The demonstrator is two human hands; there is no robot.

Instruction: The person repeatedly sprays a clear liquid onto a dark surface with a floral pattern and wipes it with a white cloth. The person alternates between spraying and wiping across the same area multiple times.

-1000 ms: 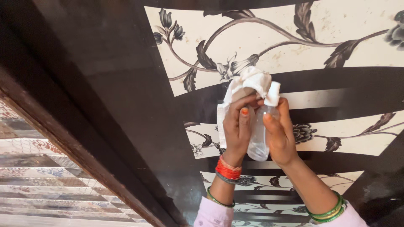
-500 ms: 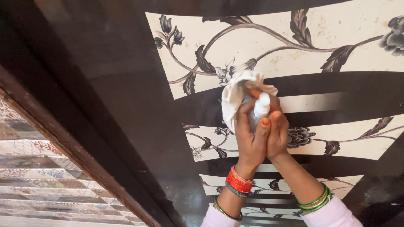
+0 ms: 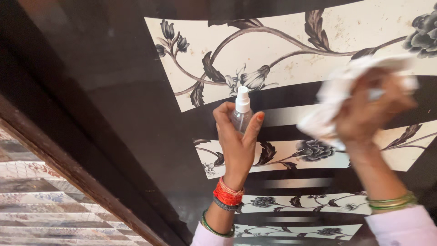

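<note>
Clear plastic forms the body of the small spray bottle (image 3: 240, 116), topped by a white nozzle cap; the left hand (image 3: 237, 143) holds it upright, fingers wrapped around it, before the glossy black-and-cream floral panel (image 3: 282, 50). The right hand (image 3: 368, 114), blurred, clutches a crumpled white cloth (image 3: 334, 98) against the panel, well apart from the bottle
</note>
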